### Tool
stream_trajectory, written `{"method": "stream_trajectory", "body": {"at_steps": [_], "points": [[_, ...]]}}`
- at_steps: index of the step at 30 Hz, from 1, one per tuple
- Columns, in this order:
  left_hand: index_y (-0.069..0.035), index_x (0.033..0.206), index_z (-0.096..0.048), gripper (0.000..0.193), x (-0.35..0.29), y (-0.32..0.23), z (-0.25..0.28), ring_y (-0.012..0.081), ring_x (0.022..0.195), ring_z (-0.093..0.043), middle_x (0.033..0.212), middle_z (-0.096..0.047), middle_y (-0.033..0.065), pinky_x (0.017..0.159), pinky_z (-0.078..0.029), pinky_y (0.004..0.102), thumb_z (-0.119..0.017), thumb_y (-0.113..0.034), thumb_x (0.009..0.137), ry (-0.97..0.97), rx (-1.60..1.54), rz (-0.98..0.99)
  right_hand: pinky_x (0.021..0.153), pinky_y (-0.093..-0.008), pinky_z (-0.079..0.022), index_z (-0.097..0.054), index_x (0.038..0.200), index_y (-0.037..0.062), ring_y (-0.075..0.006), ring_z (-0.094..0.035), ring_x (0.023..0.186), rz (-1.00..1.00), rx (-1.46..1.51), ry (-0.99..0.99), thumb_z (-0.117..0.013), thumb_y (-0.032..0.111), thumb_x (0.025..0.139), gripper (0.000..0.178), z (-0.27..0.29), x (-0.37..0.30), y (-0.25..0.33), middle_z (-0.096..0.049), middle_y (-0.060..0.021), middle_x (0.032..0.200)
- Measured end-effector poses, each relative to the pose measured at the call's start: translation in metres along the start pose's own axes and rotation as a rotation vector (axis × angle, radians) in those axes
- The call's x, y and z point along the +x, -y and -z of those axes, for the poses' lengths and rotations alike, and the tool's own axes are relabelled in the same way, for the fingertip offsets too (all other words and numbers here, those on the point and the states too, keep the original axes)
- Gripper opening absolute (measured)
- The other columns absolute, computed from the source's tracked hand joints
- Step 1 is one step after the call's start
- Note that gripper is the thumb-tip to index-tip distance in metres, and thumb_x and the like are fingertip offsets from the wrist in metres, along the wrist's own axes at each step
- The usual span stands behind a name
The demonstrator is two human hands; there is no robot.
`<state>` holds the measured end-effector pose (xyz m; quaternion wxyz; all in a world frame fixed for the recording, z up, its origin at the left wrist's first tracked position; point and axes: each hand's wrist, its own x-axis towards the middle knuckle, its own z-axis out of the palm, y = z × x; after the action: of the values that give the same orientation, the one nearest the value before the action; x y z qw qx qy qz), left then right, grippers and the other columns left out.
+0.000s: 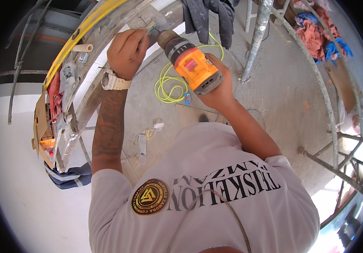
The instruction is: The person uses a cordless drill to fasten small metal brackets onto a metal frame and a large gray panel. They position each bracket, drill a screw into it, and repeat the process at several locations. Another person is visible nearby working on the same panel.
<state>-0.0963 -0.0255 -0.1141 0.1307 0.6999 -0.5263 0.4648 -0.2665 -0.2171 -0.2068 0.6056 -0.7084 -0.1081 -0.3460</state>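
Note:
My right hand (pixel 221 84) is wrapped round the grip of an orange and black cordless drill (pixel 192 65). The drill points up and to the left, and its thin bit (pixel 156 30) ends close to my left fingertips. There, a small pale piece (pixel 150 25) shows at the plank's edge. My left hand (pixel 126 51), with a white watch (pixel 116 81) at the wrist, is closed in a pinch by that piece. The fingers hide most of what they hold. Beneath the left hand runs a worn wooden plank (pixel 89 99).
Along the plank lie a yellow spirit level (pixel 74 39), a cardboard tube (pixel 83 48) and plastic bags (pixel 68 74). Dark grey cloth (pixel 211 21) hangs at the far end. Scaffold poles (pixel 257 40) stand right; coiled yellow-green cord (pixel 159 86) lies on the floor. A cardboard box (pixel 40 120) sits left.

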Motion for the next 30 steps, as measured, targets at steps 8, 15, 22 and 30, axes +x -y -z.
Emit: {"method": "stream_trajectory", "body": {"at_steps": [8, 15, 22, 30], "points": [[-0.007, 0.092, -0.075, 0.02, 0.007, 0.011, -0.011, 0.0228, 0.071, -0.07, 0.085, -0.073, 0.0071, 0.062, -0.057, 0.0318, -0.086, -0.004, 0.076, -0.015, -0.014, -0.108, 0.083, -0.0325, -0.055, -0.069, 0.112, 0.0022, -0.0235, -0.07, 0.093, 0.005, 0.032, -0.041, -0.087, 0.01, 0.075, 0.042, 0.003, -0.001, -0.006, -0.069, -0.0114, 0.108], [-0.005, 0.093, -0.075, 0.018, 0.007, 0.009, -0.009, 0.0243, 0.071, -0.07, 0.086, -0.073, 0.0095, 0.064, -0.057, 0.0318, -0.084, -0.004, 0.078, -0.007, -0.069, -0.043, 0.083, -0.0326, -0.056, -0.068, 0.111, 0.0015, -0.0241, -0.07, 0.092, 0.0, 0.015, -0.049, -0.09, 0.015, 0.073, 0.046, -0.002, -0.005, -0.004, -0.069, -0.0118, 0.108], [-0.003, 0.091, -0.067, 0.011, 0.024, -0.007, 0.011, 0.0167, 0.079, -0.071, 0.094, -0.075, 0.0083, 0.067, -0.059, 0.032, -0.076, -0.004, 0.084, 0.063, -0.303, 0.472, 0.087, -0.0352, -0.056, -0.068, 0.123, 0.0018, -0.0281, -0.072, 0.099, -0.057, 0.102, -0.078, -0.091, 0.014, 0.069, 0.06, -0.001, -0.009, 0.002, -0.072, -0.0139, 0.114], [-0.005, 0.107, -0.07, 0.018, 0.077, 0.014, 0.055, 0.0209, 0.081, -0.07, 0.098, -0.073, 0.0083, 0.074, -0.056, 0.0312, -0.066, -0.001, 0.09, 0.605, -0.135, 0.142, 0.09, -0.0307, -0.056, -0.056, 0.13, -0.0035, -0.0154, -0.071, 0.103, -0.068, -0.047, -0.004, -0.086, 0.007, 0.075, 0.064, 0.01, -0.016, 0.002, -0.073, -0.0098, 0.114]]}}
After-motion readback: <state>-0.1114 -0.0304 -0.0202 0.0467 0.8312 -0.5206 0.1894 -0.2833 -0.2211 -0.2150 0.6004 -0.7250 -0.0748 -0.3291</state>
